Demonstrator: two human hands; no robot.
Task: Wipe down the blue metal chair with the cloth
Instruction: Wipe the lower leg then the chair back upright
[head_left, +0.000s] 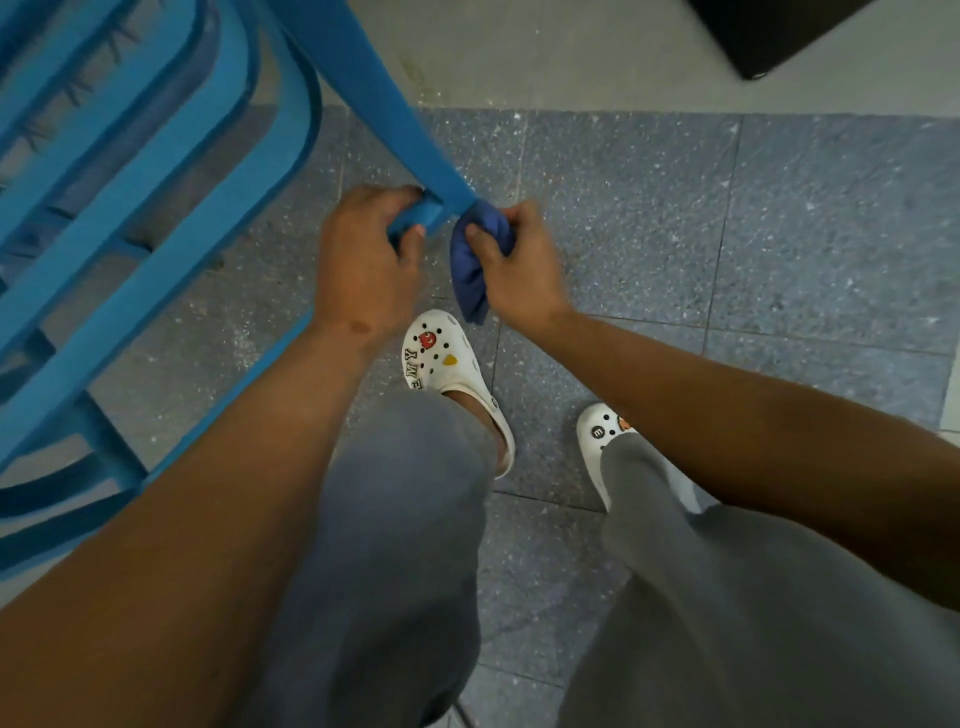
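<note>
Speckled grey floor tiles fill most of my downward view, with a paler band of flooring along the top and the corner of a dark object at the upper right; I cannot tell what that object is.

On the left, the blue metal chair is tipped at an angle, its curved bars and flat struts fanning across the upper left of the frame. One flat strut runs diagonally down from the top centre to a corner near the middle of the view, where both hands meet.

My left hand grips that corner of the chair frame, fingers curled over the top of the bar and the thumb wrapped beneath it. Just to its right, my right hand holds a bunched dark blue cloth, with fingers and thumb closed round it. The top of the cloth presses against the end of the diagonal strut, and a loose fold hangs down below the hand.

Both forearms are bare and reach in from the bottom corners. Below them I see grey trousers and two white clogs decorated with small coloured charms, standing on the tiles right beside the chair, directly under the hands.
</note>
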